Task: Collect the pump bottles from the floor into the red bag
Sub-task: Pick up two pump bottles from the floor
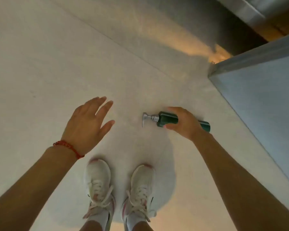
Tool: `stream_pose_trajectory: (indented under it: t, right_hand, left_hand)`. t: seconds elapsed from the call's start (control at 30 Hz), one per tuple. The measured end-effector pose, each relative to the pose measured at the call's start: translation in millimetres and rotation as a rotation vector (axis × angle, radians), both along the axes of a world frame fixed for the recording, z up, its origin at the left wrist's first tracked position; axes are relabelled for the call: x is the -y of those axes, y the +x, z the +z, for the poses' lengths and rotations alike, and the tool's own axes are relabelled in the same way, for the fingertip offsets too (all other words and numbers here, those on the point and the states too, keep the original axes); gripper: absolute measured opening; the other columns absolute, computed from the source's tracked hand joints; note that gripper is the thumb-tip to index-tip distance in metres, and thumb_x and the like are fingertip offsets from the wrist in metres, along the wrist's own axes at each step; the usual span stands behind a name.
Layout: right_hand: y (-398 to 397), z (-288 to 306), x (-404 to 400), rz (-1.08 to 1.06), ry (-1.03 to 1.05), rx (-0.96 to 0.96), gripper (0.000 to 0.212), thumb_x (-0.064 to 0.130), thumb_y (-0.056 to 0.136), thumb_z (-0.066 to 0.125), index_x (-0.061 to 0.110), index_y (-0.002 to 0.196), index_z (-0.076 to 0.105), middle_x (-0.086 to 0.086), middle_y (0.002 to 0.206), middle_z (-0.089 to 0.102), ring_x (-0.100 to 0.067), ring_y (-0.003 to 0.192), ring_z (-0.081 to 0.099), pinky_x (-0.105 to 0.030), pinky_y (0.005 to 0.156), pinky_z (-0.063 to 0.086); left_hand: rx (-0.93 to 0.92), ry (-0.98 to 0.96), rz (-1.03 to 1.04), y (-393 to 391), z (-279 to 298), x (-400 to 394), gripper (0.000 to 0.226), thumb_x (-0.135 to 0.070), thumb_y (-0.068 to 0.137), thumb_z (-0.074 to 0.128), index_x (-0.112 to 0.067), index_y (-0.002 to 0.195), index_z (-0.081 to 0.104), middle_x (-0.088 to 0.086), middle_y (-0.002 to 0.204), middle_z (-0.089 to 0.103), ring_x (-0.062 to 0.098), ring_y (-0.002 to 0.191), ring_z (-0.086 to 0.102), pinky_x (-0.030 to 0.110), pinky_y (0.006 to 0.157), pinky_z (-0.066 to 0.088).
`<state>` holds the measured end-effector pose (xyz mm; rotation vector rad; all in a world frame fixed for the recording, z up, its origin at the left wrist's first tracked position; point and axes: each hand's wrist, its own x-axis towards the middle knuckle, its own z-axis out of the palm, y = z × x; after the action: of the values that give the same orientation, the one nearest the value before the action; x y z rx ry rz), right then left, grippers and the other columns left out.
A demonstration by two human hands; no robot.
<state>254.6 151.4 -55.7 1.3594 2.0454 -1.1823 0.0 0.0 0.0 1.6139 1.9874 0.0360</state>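
A dark green pump bottle [168, 120] with a silver pump head lies sideways, its pump pointing left. My right hand [183, 124] is wrapped over its middle, fingers curled around the body; the bottle's base sticks out to the right of the hand. My left hand [88, 124] hovers over the pale floor to the left, palm down, fingers spread and holding nothing; a red bead bracelet is on its wrist. No red bag is in view.
My two white sneakers [120, 189] stand on the pale floor just below the hands. A blue-grey wall or panel [265, 97] rises at the right, with its corner near the bottle. A dark, orange-lit gap [240, 39] lies at the top right.
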Motion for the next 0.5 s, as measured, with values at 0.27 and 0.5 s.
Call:
stream_pose_trajectory:
  t: [0.27, 0.5]
  right_hand:
    - [4, -32, 11, -0.160, -0.104, -0.081, 0.057, 0.020, 0.064, 0.080, 0.020, 0.118, 0.059, -0.005, 0.110, 0.066, -0.022, 0.099, 0.061, -0.035, 0.089, 0.050]
    - [-44, 88, 19, -0.779, -0.340, -0.340, 0.020, 0.012, 0.075, 0.070, 0.014, 0.095, 0.067, 0.001, 0.084, 0.069, -0.004, 0.068, 0.066, -0.013, 0.059, 0.050]
  left_hand:
    - [-0.014, -0.090, -0.005, 3, -33, 26, 0.059, -0.046, 0.089, 0.028, -0.005, 0.126, 0.049, 0.023, 0.128, 0.054, 0.041, 0.116, 0.052, 0.054, 0.088, 0.046]
    - [0.009, -0.096, 0.111, -5, 52, 35, 0.063, -0.050, 0.092, 0.019, -0.006, 0.127, 0.047, 0.022, 0.129, 0.053, 0.039, 0.117, 0.052, 0.051, 0.089, 0.046]
